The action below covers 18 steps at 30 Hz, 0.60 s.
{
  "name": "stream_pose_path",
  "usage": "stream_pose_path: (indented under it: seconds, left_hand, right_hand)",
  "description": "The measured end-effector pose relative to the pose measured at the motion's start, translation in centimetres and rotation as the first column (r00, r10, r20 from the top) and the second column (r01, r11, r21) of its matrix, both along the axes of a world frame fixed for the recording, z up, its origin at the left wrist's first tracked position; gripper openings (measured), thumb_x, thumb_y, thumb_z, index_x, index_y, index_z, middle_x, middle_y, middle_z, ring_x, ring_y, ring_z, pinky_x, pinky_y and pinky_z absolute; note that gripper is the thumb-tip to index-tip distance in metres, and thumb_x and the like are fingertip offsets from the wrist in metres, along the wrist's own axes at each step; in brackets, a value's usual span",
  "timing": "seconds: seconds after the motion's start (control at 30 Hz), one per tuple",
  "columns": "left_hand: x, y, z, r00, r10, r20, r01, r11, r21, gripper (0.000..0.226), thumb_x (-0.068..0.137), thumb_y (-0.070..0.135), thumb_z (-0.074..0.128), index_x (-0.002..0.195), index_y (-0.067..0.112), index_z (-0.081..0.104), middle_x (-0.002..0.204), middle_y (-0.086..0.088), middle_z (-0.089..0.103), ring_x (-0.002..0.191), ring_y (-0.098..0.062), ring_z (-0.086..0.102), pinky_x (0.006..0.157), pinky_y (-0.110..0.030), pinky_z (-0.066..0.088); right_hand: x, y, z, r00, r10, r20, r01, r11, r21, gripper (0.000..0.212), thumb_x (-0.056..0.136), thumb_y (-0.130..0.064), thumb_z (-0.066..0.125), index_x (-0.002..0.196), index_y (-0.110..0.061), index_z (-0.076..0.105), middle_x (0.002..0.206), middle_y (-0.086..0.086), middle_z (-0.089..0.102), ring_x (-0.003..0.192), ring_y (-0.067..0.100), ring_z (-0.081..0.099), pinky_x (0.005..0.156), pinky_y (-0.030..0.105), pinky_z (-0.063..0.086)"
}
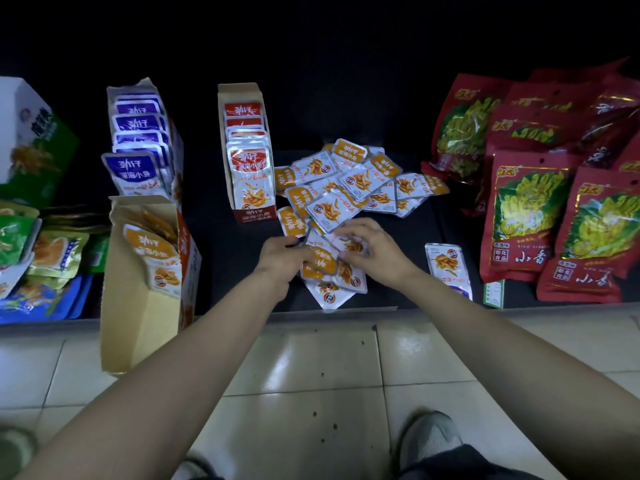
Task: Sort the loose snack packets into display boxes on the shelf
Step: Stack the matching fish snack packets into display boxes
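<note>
Two grips clamped on orange packets (334,268): left hand (281,258), right hand (371,251); loose pile (353,188) behind, red bags (526,209) right.

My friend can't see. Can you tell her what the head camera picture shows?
A left hand and a right hand gather orange snack packets from a loose pile on a dark shelf. Left of it stand three open display boxes: a purple-packet box, a red-packet box and an orange-packet box; big red bags lie on the right.
</note>
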<state>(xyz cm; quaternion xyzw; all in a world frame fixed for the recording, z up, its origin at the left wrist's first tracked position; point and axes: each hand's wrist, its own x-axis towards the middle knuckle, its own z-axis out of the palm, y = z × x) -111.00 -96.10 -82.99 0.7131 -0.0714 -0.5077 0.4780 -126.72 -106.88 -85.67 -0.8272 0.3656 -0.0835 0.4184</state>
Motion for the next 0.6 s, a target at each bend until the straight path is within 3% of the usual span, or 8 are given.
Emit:
stream_pose_path:
  seconds: [0.07,0.17,0.27,0.33,0.47,0.53,0.6]
  left_hand:
    - [-0.1,0.4,0.0,0.998,-0.061,-0.016,0.062,0.998,0.028,0.025,0.082,-0.010,0.065,0.103,0.003,0.066,0.099,-0.012,0.069,0.079,-0.020,0.067,0.066,-0.026,0.057]
    - [0.1,0.7,-0.4,0.996,-0.080,0.032,0.077,0.993,0.087,0.025,0.085,-0.005,0.062,0.109,0.003,0.064,0.102,-0.015,0.068,0.083,-0.022,0.065,0.065,-0.027,0.053]
    - [0.4,0.8,-0.1,0.992,-0.060,0.109,0.050,0.994,0.094,0.019,0.089,0.000,0.059,0.107,0.008,0.058,0.095,-0.010,0.064,0.073,-0.014,0.060,0.053,-0.022,0.046]
    - [0.6,0.9,0.0,0.988,-0.022,0.151,0.011,0.997,0.073,0.017,0.091,0.003,0.059,0.106,0.009,0.057,0.092,-0.008,0.064,0.071,-0.014,0.061,0.052,-0.023,0.047]
    - [0.9,1.2,0.0,0.975,0.019,0.221,-0.027,0.999,0.032,0.016,0.092,0.006,0.060,0.107,0.007,0.060,0.094,-0.009,0.067,0.072,-0.016,0.064,0.058,-0.026,0.052]
    - [1.1,1.3,-0.1,0.969,0.056,0.241,-0.064,0.998,0.025,0.015,0.092,0.006,0.060,0.106,0.007,0.061,0.095,-0.010,0.067,0.072,-0.016,0.063,0.062,-0.028,0.054]
    - [1.1,1.5,-0.1,0.963,0.115,0.244,-0.120,0.993,0.007,0.013,0.092,0.006,0.059,0.105,0.007,0.060,0.093,-0.009,0.066,0.069,-0.015,0.062,0.061,-0.028,0.054]
  right_hand:
    - [0.3,0.1,0.3,0.984,-0.112,-0.137,0.103,0.992,-0.068,0.057,0.084,-0.024,0.074,0.136,-0.022,0.051,0.137,0.003,0.040,0.130,0.022,0.039,0.110,0.045,0.034]
    - [0.9,0.5,0.9,0.932,-0.116,-0.344,0.063,0.985,-0.161,0.082,0.078,-0.031,0.078,0.147,-0.019,0.034,0.139,0.011,0.034,0.130,0.031,0.032,0.109,0.043,0.032]
    - [1.2,0.1,1.2,0.897,-0.125,-0.425,0.086,0.990,-0.109,0.092,0.072,-0.031,0.084,0.145,-0.013,0.032,0.133,0.014,0.041,0.126,0.033,0.038,0.102,0.041,0.039]
    - [0.9,-0.8,1.0,0.908,-0.152,-0.390,0.175,0.984,0.024,0.078,0.074,-0.025,0.083,0.137,-0.007,0.042,0.127,0.011,0.052,0.117,0.028,0.051,0.094,0.039,0.047]
    - [-0.9,-2.2,1.8,0.954,-0.290,-0.077,0.296,0.867,0.400,0.019,0.091,-0.016,0.067,0.109,-0.011,0.066,0.110,0.007,0.070,0.093,0.018,0.066,0.084,0.032,0.053]
    - [-1.5,-2.6,3.0,0.936,-0.352,0.017,0.281,0.775,0.567,0.011,0.093,-0.015,0.063,0.102,-0.014,0.070,0.097,0.002,0.074,0.087,0.015,0.068,0.083,0.029,0.054]
    - [-1.5,-2.4,3.8,0.919,-0.391,0.059,0.229,0.650,0.725,0.010,0.093,-0.011,0.062,0.098,-0.012,0.070,0.085,0.001,0.074,0.076,0.011,0.069,0.071,0.022,0.055]
